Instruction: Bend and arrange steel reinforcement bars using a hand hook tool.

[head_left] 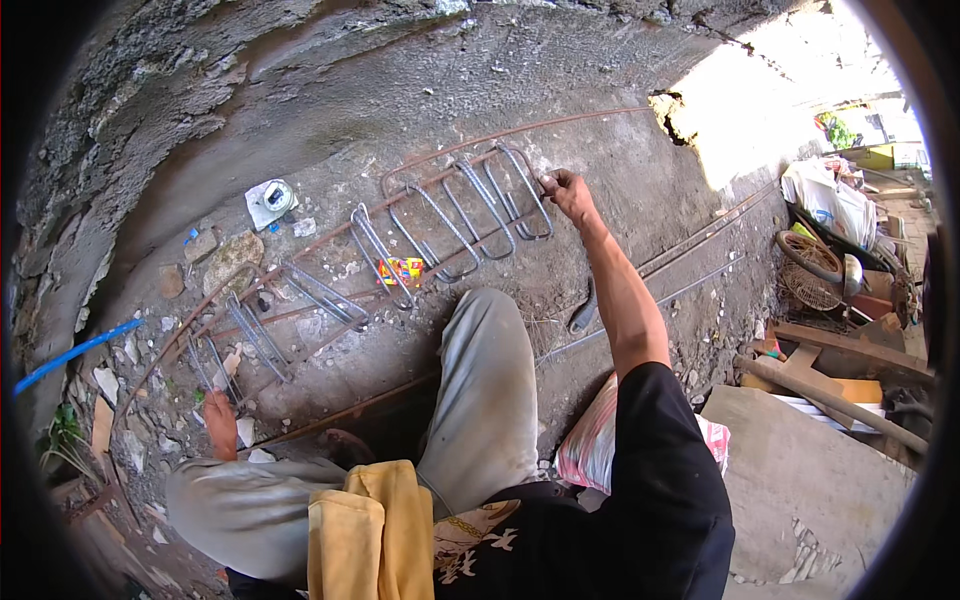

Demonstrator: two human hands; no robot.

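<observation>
One blue pipe [80, 355], plain, no lettering readable, at the ground's left edge by the wall [330, 60]. Next, left hand [221, 425]: low, back of hand up, fingers close together at the lower left end of the rebar cage [385, 255]; from where I stand, can't tell whether they close on steel. Cage lies aslant on the ground, lower left to upper right, between wall foot and the person's knees: rusty long bars, grey ribbed stirrups. Near the wall foot, round white-and-grey item [274, 197] on a pale scrap, markings too small. Under the cage's middle, yellow-and-red packet [401, 271], printed, brightest label around. Right arm reaches up and forward, elbow bent; right hand [569, 197] pinched nearly closed, thumb and fingers on the cage's right end. Black shirt [670, 480] has a bird print. Red-striped sack [590, 435] beside it. Ground's right edge: piled boards [850, 350], white bags [840, 200].
</observation>
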